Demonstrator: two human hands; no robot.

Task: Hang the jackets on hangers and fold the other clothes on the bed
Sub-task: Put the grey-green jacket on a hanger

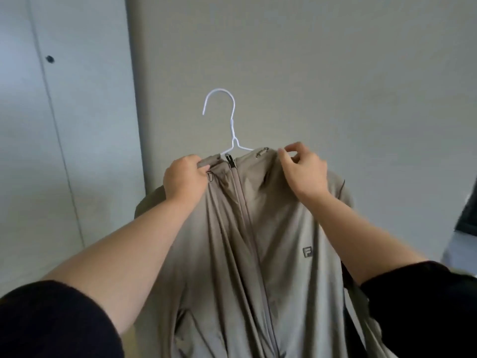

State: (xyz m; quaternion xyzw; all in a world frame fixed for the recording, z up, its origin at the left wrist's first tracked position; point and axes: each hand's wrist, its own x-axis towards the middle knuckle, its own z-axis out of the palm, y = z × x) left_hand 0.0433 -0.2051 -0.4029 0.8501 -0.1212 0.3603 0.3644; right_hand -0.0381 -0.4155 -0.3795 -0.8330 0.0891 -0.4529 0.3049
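Up in front of the plain grey wall (335,60), held out at arm's reach: taupe zip jacket (258,228), collar drawn over a white wire hanger (232,125), hook standing free above it and caught on nothing. Left hand (184,177) clenched round the collar edge beside the zip top, seemingly with the hanger's arm inside the cloth. Right hand (303,169) pinching fabric at the other shoulder between thumb and fingertips.

Likely trouble, as a judgement: thin, slippery-looking cloth sliding off the wire on any loosening of that pinch; hanger tipping and dropping through the neck, given so little hold on the wire itself; folds bunched toward the left, pulling everything askew once hung. Cannot tell whether either wire end sits properly in its shoulder, both being hidden under fabric.

Around: pale cupboard door (64,99) with a small dark hole, off to the left; dark object (467,210) at the far right edge, cut off, unidentifiable. No rail in view for the hook; bed and remaining clothes out of sight. Own forearms covering part of the jacket front.
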